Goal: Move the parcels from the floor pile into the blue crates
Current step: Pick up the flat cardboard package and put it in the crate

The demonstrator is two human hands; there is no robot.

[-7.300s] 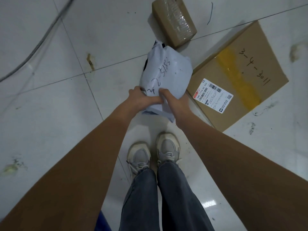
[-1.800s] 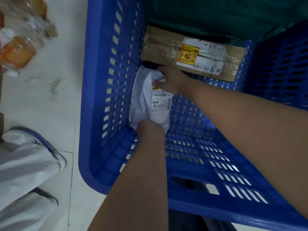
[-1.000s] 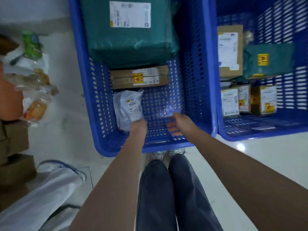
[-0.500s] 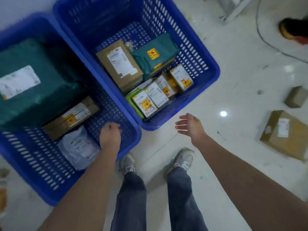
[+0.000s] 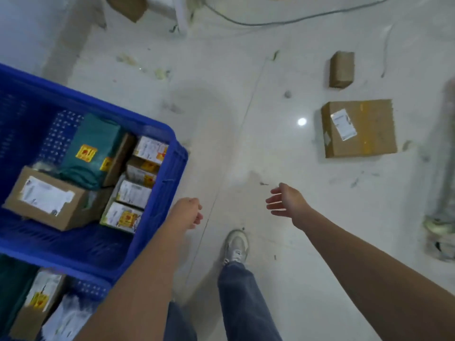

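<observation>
Two cardboard parcels lie on the white floor at the right: a large flat box (image 5: 358, 127) with a white label and a small box (image 5: 341, 69) beyond it. At the left stands a blue crate (image 5: 172, 166) holding several labelled boxes and a green bag. A second blue crate (image 5: 91, 287) shows at the bottom left, with the white mailer bag (image 5: 67, 318) in it. My left hand (image 5: 188, 212) hangs empty with loosely curled fingers by the first crate's corner. My right hand (image 5: 286, 200) is empty with fingers spread, well short of the large box.
A cable (image 5: 283, 19) runs across the floor at the top. A cardboard piece (image 5: 128, 6) and a white leg (image 5: 178, 13) stand at the top. A blurred pale object (image 5: 443, 188) lies along the right edge. My shoe (image 5: 236, 246) is between my hands.
The white mailer was set in the crate and both hands let go. My view has swung right, away from the crates toward the floor parcels; both empty hands moved with it.
</observation>
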